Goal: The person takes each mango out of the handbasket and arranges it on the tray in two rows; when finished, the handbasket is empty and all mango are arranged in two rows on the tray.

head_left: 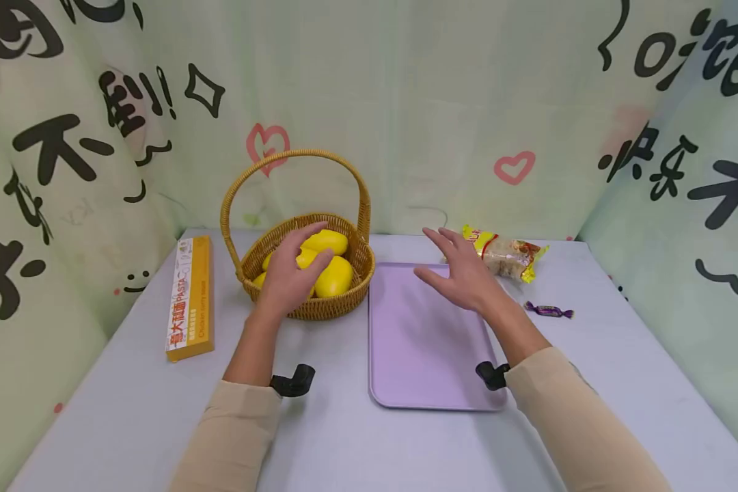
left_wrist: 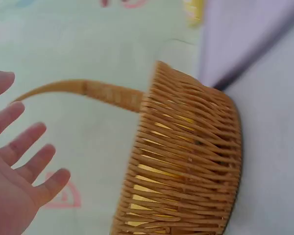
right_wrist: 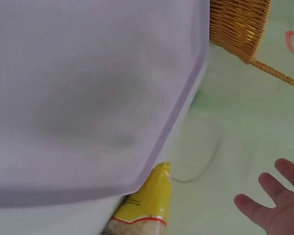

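My left hand (head_left: 292,273) is raised in front of a wicker basket (head_left: 320,311), fingers spread, holding nothing. Inside the basket lie several yellow mangoes (head_left: 334,277), partly hidden behind that hand. In the left wrist view the open left hand (left_wrist: 19,171) shows beside the woven wall of the basket (left_wrist: 186,156). Over the far right part of a light purple tray (head_left: 430,355) hovers my right hand (head_left: 464,273), its fingers extended and nothing in them. The right wrist view shows the right hand's spread fingers (right_wrist: 257,208) at the lower right.
Left of the basket lies a yellow and white pasta box (head_left: 190,297). Behind the right hand is a clear and yellow snack bag (head_left: 510,256), with a purple wrapped candy (head_left: 549,311) nearer on the white table (head_left: 596,410). A printed curtain (head_left: 443,123) surrounds the table's back and sides.
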Available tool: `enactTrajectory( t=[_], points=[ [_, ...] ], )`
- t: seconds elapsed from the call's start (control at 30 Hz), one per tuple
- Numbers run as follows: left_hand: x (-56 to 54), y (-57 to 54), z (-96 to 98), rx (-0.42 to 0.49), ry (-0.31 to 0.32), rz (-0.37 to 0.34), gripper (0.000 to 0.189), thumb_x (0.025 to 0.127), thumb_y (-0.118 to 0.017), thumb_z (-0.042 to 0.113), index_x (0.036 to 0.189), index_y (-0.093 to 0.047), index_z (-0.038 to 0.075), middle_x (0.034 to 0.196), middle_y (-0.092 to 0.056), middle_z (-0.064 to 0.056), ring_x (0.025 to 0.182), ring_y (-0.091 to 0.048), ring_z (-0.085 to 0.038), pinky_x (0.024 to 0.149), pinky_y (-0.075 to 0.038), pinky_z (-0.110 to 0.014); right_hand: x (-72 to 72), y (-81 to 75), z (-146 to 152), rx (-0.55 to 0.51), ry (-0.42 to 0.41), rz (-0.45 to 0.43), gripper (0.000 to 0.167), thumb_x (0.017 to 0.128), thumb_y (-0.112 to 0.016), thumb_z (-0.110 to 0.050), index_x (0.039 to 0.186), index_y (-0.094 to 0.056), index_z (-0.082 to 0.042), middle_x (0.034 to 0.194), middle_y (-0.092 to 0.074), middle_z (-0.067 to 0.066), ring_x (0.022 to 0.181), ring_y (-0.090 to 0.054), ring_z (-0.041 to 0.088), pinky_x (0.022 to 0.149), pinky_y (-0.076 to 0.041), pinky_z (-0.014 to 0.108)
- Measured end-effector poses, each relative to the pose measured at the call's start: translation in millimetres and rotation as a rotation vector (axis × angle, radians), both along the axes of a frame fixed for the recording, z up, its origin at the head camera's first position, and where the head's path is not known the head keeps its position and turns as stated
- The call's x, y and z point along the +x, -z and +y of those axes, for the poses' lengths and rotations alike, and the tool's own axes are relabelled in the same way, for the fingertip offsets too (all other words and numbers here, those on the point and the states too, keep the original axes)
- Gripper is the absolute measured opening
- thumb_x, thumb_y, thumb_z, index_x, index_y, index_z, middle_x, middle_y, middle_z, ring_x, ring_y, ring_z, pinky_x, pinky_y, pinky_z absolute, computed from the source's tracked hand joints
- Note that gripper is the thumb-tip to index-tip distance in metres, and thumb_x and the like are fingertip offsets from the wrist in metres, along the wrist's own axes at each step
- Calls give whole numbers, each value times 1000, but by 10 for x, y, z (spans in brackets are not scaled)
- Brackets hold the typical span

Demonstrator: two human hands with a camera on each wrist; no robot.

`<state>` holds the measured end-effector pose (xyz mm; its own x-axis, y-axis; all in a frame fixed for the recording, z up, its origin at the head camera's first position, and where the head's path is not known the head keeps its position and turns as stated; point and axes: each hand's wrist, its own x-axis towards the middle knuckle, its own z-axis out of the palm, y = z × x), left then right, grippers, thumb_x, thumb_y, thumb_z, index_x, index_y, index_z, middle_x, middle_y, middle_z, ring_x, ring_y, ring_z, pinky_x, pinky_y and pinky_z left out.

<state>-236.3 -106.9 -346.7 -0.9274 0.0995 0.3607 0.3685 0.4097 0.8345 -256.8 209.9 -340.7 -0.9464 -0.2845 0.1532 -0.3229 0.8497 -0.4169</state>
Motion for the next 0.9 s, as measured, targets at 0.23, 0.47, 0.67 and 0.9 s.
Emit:
enactTrajectory(
  t=[0.23,0.47,0.67,0.9],
  points=[
    [123,78,-245,362,-116,59,38,105,-60,20,141,-61,8,136,-66,-9,129,-58,-20,117,-45,-40,-37,-105,-174,-80,-77,-44,73,98,-65,-42,162,-35,-25,166,-33,12,152,-34,37,119,-35,65],
    [165,170,-486,766,-367,280,23,101,-62,8,120,-72,0,103,-76,3,103,-69,-15,94,-56,-24,-99,-226,-431,-61,-120,-111,69,98,-65,-42,160,-39,-27,162,-40,9,145,-43,35,117,-40,60],
    [154,241,-656,916,-543,325,22,98,-63,5,118,-72,1,100,-73,-3,98,-68,-19,84,-57,-25,-141,-290,-639,0,-158,-131,68,99,-64,-46,160,-40,-28,162,-39,11,146,-42,34,120,-38,58],
    [84,375,-739,779,-659,-151,35,99,-67,16,134,-66,17,115,-63,5,103,-62,-12,80,-59,-18,-219,-287,-807,16,-193,-142,67,99,-63,-46,159,-41,-24,160,-43,11,142,-47,33,117,-43,55]
  ],
)
